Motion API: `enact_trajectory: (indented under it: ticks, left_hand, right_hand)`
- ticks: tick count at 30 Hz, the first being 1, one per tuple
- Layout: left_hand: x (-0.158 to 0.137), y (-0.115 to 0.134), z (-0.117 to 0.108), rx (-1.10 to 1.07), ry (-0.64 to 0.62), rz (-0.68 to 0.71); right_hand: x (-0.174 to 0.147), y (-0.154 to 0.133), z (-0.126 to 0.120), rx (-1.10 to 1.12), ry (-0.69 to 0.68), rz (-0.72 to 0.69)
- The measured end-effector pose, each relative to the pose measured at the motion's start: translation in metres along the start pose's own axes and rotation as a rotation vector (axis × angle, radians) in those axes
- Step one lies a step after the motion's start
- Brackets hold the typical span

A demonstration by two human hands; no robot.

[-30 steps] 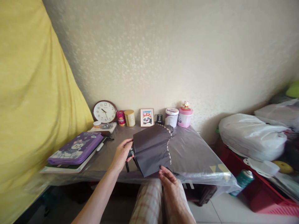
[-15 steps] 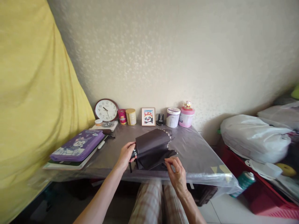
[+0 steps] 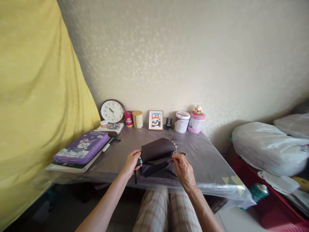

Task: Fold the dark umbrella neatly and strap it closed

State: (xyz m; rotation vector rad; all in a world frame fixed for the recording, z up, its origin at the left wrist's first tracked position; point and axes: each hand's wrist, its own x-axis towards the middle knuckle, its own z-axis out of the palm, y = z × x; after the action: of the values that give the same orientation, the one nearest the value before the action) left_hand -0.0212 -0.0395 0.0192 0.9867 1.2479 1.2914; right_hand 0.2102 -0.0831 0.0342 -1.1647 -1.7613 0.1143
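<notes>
A dark folding umbrella, its canopy collapsed and loose, lies across the near part of the table. Its canopy edge has a pale checkered trim on the right. My left hand is closed around the black handle at the umbrella's left end, and a black wrist strap dangles below. On the right, my right hand pinches the canopy's edge between thumb and forefinger, holding a fold of the fabric. The lower folds hang open beneath it.
The table wears a clear plastic cover. Along the wall stand a clock, cans, a picture frame and two tubs. A purple case rests on books at left. A red bin with bags stands right.
My right hand has moved slightly up, lifting a canopy fold with it. The canopy now looks narrower, with an open gap between folds. The view has shifted a little.
</notes>
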Motion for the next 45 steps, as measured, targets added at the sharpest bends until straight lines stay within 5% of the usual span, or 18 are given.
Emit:
enact_trajectory:
  ticks: [20,45]
  left_hand:
    - [-0.011,-0.014,-0.009,0.221,-0.167,-0.013]
    - [-0.019,-0.047,-0.018,0.449,-0.040,0.139]
  right_hand:
    - [0.053,0.006,0.037,-0.144,-0.153,-0.114]
    - [0.076,0.025,0.100,-0.334,-0.521,-0.178]
